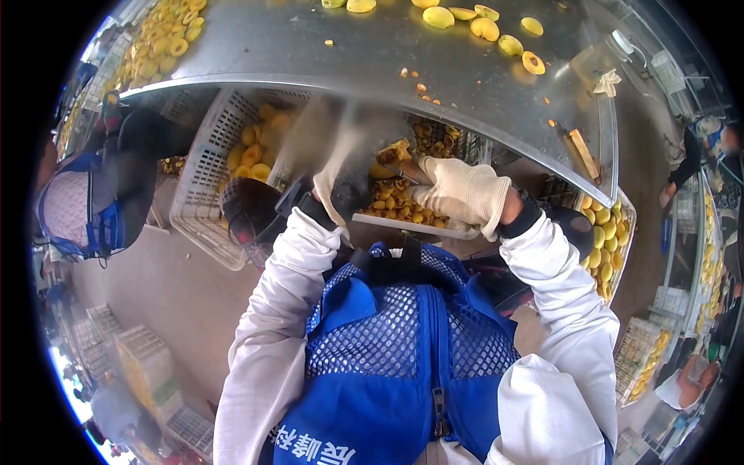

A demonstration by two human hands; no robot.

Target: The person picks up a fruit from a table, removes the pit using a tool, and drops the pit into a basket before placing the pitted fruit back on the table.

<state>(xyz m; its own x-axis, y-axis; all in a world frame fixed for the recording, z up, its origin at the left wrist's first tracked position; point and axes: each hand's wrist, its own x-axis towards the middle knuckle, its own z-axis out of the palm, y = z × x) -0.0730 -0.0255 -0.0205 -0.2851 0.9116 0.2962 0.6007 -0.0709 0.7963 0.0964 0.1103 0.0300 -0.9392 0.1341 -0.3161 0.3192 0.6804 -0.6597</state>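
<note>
My left hand [346, 167], in a light glove with a dark, blurred finger area, is over the crates below the table edge. Its fingers are smeared, so its grip is unclear. Beside them is a yellow-orange fruit piece [394, 153] with a brown inside. My right hand [463, 188], in a cream knitted glove, has its fingers curled around something thin that I cannot make out, close to that piece. Beneath both hands, a light crate [418, 226] holds many small yellow-brown fruit scraps [399, 203].
Fruit halves [485, 29], crumbs, a wooden-handled object [584, 153] and a clear bottle [593, 62] lie on the metal table [294, 46]. White crates of yellow fruit stand left [203, 178] and right [618, 263]. A person [81, 194] sits at the left.
</note>
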